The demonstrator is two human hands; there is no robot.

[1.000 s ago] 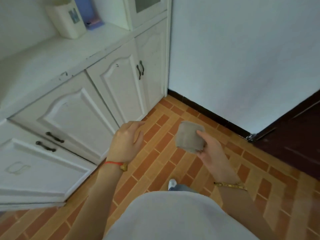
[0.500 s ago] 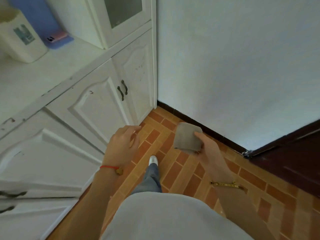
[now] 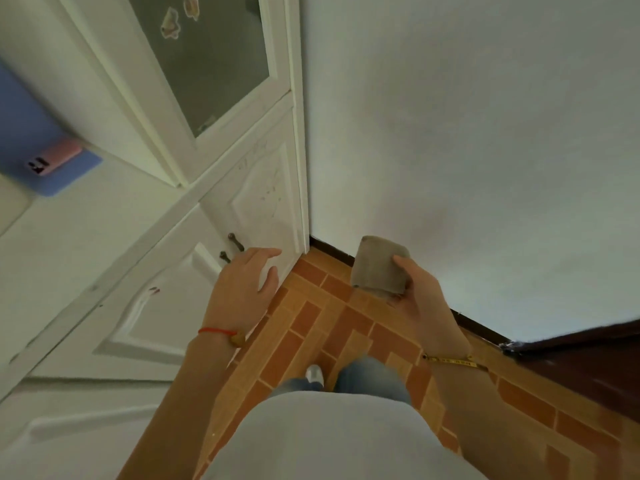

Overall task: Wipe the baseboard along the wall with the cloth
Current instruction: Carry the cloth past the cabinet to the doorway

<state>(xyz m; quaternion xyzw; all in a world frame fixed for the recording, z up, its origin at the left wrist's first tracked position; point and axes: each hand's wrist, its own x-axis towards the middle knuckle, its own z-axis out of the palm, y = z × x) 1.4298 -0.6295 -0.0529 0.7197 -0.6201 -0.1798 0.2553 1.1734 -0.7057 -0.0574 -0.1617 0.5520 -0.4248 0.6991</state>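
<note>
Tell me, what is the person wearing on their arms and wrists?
Both forearms are bare, with no sleeves showing. The left hand has a thin red string bracelet at its wrist, with a small brownish bead. The right hand has a slim gold-coloured chain bracelet at its wrist.

Cabinet point(image 3: 256, 202) stands left, wall point(image 3: 467, 150) right; they meet at the corner. Baseboard point(image 3: 332, 251) runs along the wall's foot above the floor point(image 3: 311, 327). Phone point(image 3: 55, 158) lies on the counter point(image 3: 104, 216), far left. Door point(image 3: 588, 368) at right.
</note>
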